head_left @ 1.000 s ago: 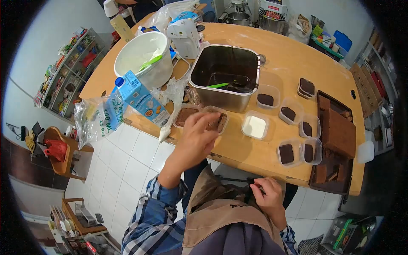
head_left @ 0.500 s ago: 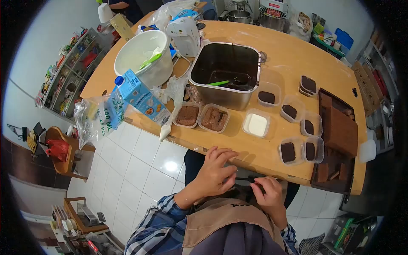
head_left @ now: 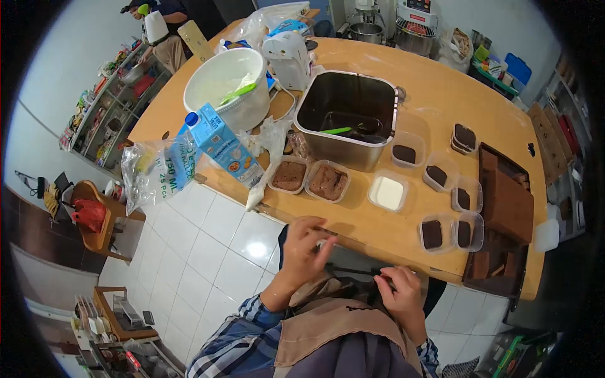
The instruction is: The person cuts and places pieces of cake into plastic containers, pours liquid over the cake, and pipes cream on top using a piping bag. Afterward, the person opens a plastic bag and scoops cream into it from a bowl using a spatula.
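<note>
My left hand [head_left: 305, 251] is raised just off the table's front edge, fingers apart and loosely bent, with nothing seen in them. Lower and to the right, my right hand [head_left: 401, 292] is curled closed at the end of a thin dark bar [head_left: 354, 271]; what its fingers hold is hidden. Beyond my hands stand a tub of white cream [head_left: 387, 193] and two tubs of brown cake [head_left: 288, 175], [head_left: 328, 182]. Several clear tubs with dark cake squares [head_left: 432, 234] are at the right. Behind is a deep metal pan [head_left: 345, 154] with dark chocolate and a green-handled spatula [head_left: 336, 131].
A blue milk carton [head_left: 222, 142], a plastic bag [head_left: 154, 173] and a white bowl [head_left: 211, 94] occupy the table's left side. A dark tray [head_left: 520, 277] holds a brown cake slab [head_left: 504, 198] at the right edge. Another person [head_left: 170, 38] is at the far left.
My left hand has moved slightly down and left, its fingers turning upward. My right hand stays nearly still. The view has shifted a little, and the person at the back shows more.
</note>
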Demonstrator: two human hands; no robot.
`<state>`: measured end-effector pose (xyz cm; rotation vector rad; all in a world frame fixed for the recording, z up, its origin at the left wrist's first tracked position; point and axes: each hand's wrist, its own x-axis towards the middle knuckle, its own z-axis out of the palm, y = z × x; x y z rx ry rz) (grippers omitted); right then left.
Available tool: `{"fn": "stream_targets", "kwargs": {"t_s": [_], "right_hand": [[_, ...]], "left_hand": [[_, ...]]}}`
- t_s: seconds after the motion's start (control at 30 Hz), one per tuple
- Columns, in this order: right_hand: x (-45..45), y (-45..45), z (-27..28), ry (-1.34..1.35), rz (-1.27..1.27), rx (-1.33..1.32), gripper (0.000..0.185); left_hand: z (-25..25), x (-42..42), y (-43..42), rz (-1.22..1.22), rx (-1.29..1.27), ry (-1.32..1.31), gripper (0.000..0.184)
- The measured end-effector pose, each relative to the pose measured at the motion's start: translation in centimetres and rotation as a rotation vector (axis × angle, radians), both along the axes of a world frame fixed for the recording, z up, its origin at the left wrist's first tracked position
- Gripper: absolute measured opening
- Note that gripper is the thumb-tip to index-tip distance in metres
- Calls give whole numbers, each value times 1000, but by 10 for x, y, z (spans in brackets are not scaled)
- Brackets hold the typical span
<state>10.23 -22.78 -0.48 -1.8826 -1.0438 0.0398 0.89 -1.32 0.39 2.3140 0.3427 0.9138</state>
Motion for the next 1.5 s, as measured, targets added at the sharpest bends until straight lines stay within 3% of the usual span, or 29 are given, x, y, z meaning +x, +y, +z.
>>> {"fn": "stream_targets", "kwargs": {"t_s": [0.13, 0.23, 0.4, 0.5, 0.9, 1.03, 1.13, 1.23, 1.3, 1.5], "right_hand": [[6, 21, 9, 23, 48, 0, 22], [17, 53, 17, 116, 104, 4, 36], [33, 113, 4, 292, 142, 43, 65], [36, 136, 5, 242, 108, 82, 72], [44, 151, -17, 542, 172, 168, 82], [38, 141, -19, 447, 120, 181, 72], [32, 116, -2, 229, 88, 140, 54], [22, 85, 17, 117, 59, 125, 33], [15, 59, 26, 105, 28, 96, 21], [16, -21, 40, 140, -439, 159, 11]], "left_hand": [[-10, 1, 26, 392, 33, -104, 30], [-28, 2, 50, 485, 45, -118, 46], [-21, 15, 59, 478, -79, -124, 55], [-21, 21, 68, 472, -63, -123, 56], [-28, 28, 76, 486, -63, -171, 52], [-34, 20, 61, 481, 65, -188, 54], [-39, 14, 40, 427, -80, -308, 42], [-42, 3, 29, 330, 90, -246, 29], [-38, 3, 16, 236, 12, -218, 20], [-19, 24, -16, 3, -87, -191, 15]]}}
